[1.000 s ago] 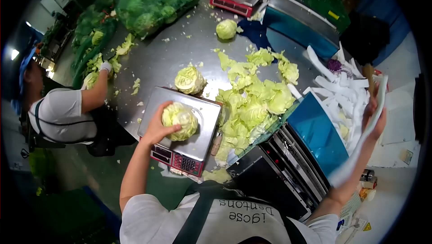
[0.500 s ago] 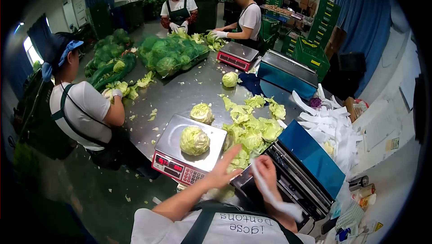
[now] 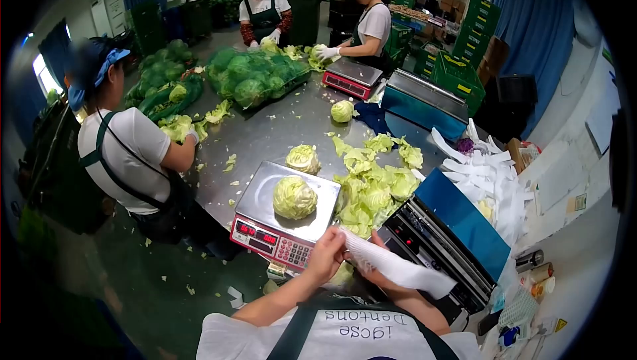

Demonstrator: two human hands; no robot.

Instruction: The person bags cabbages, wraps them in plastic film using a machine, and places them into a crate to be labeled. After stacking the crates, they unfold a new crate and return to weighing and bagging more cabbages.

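Note:
My left hand pinches the near end of a white foam net sleeve, which trails off to the right. My right hand is at the same end, partly covered by the sleeve, its fingers around it. Just beyond my left hand, a trimmed cabbage sits on the steel pan of a red digital scale. A second cabbage rests on the table behind the scale. Loose cabbage leaves lie beyond my hands.
A black machine with a blue lid stands at my right, beside a heap of white sleeves. Green net bags of cabbages lie across the steel table. A co-worker stands at left, two more at the far side.
My left hand has come from spread fingers beside the scale to closing on the sleeve's end. The sleeve now stretches out to the right across my right hand.

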